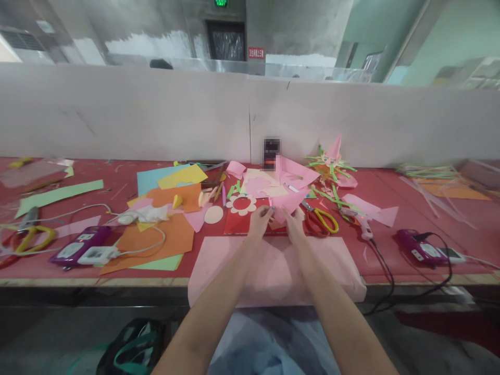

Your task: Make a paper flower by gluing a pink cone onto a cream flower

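Both hands are close together over the middle of the red table. My left hand point(260, 220) pinches the left corner of a pink paper sheet point(287, 202). On its lower right edge, my right hand point(294, 219) also has its fingers closed. The paper is tilted up between them. Under and left of the hands lie a red card point(236, 223) and a white flower-shaped cutout point(241, 204). Just right of my right hand are scissors point(325, 221) with yellow and red handles. A pink sheet point(269, 273) hangs over the table edge below my wrists.
A glue gun point(363, 224) with a black cord lies to the right, near a purple power strip point(422, 247). Another purple power strip point(82, 245), cables and orange paper point(156, 245) cover the left. A paper figure point(332, 161) leans against the white partition point(125, 114).
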Action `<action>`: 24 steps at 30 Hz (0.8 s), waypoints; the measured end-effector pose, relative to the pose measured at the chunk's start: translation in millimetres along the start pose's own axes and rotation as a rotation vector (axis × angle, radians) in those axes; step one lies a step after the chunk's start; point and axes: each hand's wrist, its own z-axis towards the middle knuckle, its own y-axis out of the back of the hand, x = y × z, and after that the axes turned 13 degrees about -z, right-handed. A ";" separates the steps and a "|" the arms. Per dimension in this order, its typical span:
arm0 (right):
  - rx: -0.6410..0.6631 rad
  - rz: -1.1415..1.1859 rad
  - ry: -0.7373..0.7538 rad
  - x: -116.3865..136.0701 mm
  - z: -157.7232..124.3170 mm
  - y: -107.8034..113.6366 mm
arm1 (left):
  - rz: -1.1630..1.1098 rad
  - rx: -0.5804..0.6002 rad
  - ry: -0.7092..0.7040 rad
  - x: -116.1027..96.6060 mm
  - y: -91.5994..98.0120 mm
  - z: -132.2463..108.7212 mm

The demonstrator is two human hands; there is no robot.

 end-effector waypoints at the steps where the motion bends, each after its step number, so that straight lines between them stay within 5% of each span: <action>1: -0.004 -0.018 0.002 1.2 -0.3 -0.1 | -0.004 0.001 -0.001 -0.2 -0.2 -0.3; 24: -0.006 -0.063 0.022 -5.3 1.5 1.7 | 0.078 -0.033 -0.025 -4.2 -0.5 -3.3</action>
